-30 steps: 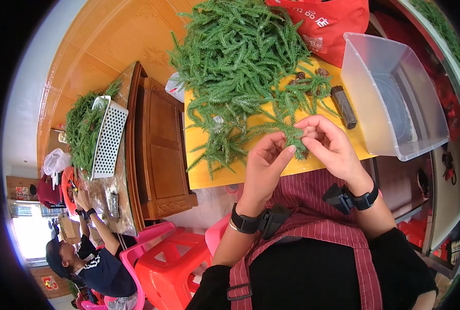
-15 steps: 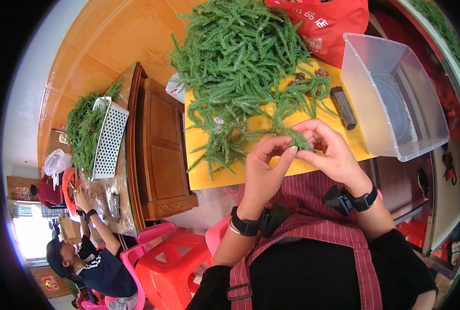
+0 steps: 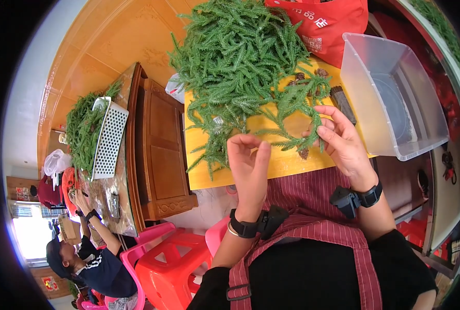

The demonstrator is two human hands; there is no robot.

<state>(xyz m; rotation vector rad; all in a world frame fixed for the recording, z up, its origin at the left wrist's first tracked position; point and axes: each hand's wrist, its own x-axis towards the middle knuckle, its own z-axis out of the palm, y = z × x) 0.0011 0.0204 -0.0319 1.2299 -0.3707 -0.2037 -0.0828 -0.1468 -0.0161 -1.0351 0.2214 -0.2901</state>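
Note:
My right hand (image 3: pixel 346 147) pinches a green artificial pine branch (image 3: pixel 292 139) between thumb and fingers near its right end. The branch curves leftward over the yellow tabletop (image 3: pixel 219 180), with thin sprigs spreading from it. A small brown pine cone (image 3: pixel 303 153) shows just below the branch; I cannot tell whether it is attached. My left hand (image 3: pixel 248 165) is raised over the table's near edge, left of the branch. It holds nothing, with its fingers curled loosely and the thumb apart. Loose pine sprigs (image 3: pixel 217 142) lie behind it.
A large heap of pine sprigs (image 3: pixel 240 57) covers the far table. Pine cones (image 3: pixel 321 73), a dark bundle of thin sticks (image 3: pixel 342 105), a red bag (image 3: pixel 338 26) and a clear plastic bin (image 3: pixel 367 98) stand right. At left, a co-worker (image 3: pixel 98 271) sits by a white basket (image 3: pixel 110 139).
My hands have moved apart: the left let go and drew back leftward. My right hand shifted right and slightly away, carrying the branch, which now shows stretched in a curve.

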